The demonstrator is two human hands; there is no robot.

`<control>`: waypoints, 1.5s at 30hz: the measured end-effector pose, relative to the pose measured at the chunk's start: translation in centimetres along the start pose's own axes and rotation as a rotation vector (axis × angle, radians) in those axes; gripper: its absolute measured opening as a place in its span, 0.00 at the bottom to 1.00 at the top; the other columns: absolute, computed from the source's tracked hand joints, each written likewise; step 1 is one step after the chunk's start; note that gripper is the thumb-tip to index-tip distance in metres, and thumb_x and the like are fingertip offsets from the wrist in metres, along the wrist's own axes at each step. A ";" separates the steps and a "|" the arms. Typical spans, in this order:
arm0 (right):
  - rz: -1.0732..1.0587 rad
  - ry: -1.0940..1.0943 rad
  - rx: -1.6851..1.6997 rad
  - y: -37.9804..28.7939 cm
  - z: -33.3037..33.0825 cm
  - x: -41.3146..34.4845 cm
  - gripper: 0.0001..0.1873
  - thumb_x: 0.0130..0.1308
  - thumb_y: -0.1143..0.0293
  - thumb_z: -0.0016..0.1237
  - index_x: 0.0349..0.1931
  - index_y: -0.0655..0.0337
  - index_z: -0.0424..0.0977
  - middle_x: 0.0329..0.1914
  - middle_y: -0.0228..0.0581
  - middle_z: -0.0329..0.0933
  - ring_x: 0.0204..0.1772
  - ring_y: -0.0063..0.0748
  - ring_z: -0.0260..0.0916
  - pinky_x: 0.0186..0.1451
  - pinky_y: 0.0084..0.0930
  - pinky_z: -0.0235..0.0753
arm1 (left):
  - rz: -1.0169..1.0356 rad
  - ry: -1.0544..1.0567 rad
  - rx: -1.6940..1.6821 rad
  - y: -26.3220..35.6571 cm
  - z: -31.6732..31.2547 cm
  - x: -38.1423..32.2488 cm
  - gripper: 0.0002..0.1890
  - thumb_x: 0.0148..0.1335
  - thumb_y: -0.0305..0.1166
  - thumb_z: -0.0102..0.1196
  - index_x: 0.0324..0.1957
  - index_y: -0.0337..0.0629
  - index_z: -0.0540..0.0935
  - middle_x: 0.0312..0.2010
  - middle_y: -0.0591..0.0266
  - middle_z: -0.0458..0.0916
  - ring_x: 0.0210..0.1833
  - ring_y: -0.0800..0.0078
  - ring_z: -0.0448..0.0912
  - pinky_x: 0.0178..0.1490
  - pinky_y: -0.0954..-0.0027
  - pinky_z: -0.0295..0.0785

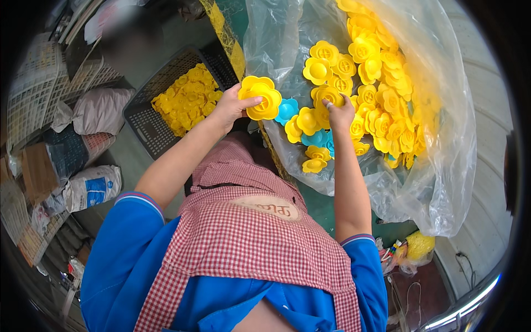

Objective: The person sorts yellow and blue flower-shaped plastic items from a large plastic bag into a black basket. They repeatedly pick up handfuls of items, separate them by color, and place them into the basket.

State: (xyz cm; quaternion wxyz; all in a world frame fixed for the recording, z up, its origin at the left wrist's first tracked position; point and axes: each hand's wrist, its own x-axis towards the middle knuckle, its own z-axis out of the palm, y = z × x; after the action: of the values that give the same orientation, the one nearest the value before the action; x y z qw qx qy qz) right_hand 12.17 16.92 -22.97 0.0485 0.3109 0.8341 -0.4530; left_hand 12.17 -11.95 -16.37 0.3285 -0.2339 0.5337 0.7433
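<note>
My left hand (230, 108) grips yellow plastic flower pieces (262, 96), nested together, with the thumb pressed on the front one. They are held above the table's edge. Over the pile, my right hand (341, 113), with a ring on one finger, has its fingers on another yellow flower piece (325, 94); whether it is lifted clear of the pile is hard to tell. Many more yellow flower pieces (388, 99) lie on a clear plastic bag (435, 186). Among them are a few blue flower pieces (287, 110), one right beside my left hand's pieces.
Left of the table, a dark perforated plastic crate (145, 124) holds a heap of yellow flowers (188, 99). Yellow-and-black tape (224, 33) runs along the table edge. White mesh baskets (37, 79), a printed sack (93, 187) and a cardboard box (39, 168) stand farther left.
</note>
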 end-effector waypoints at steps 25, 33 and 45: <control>-0.672 -0.336 -0.929 1.8 -10.7 -0.8 0.30 0.46 0.79 0.55 0.54 0.55 0.68 0.55 0.41 0.70 0.59 0.42 0.65 0.68 0.44 0.53 | 0.955 -0.242 1.706 -7.9 9.4 6.0 0.25 0.46 0.27 0.58 0.51 0.44 0.75 0.54 0.59 0.72 0.57 0.61 0.70 0.57 0.62 0.67; -0.255 -0.260 -0.574 4.0 -13.2 -1.2 0.20 0.48 0.68 0.59 0.43 0.62 0.74 0.41 0.45 0.76 0.52 0.42 0.70 0.61 0.38 0.62 | 0.466 -0.324 1.388 -7.0 8.6 7.3 0.13 0.50 0.32 0.58 0.39 0.42 0.79 0.36 0.53 0.80 0.43 0.54 0.77 0.45 0.58 0.72; -0.084 0.287 -0.125 8.1 -10.7 3.2 0.26 0.50 0.65 0.63 0.45 0.74 0.71 0.49 0.55 0.71 0.53 0.49 0.69 0.58 0.33 0.66 | 0.553 -0.028 1.245 -1.7 12.3 13.3 0.12 0.53 0.36 0.59 0.37 0.40 0.79 0.44 0.56 0.78 0.46 0.52 0.76 0.50 0.62 0.71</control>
State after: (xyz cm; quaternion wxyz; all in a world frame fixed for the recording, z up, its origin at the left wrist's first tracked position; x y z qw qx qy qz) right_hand 16.32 30.10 -23.77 -0.0710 0.3337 0.8712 -0.3529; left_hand 4.46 3.27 -22.74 0.2067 0.1531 0.8979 0.3573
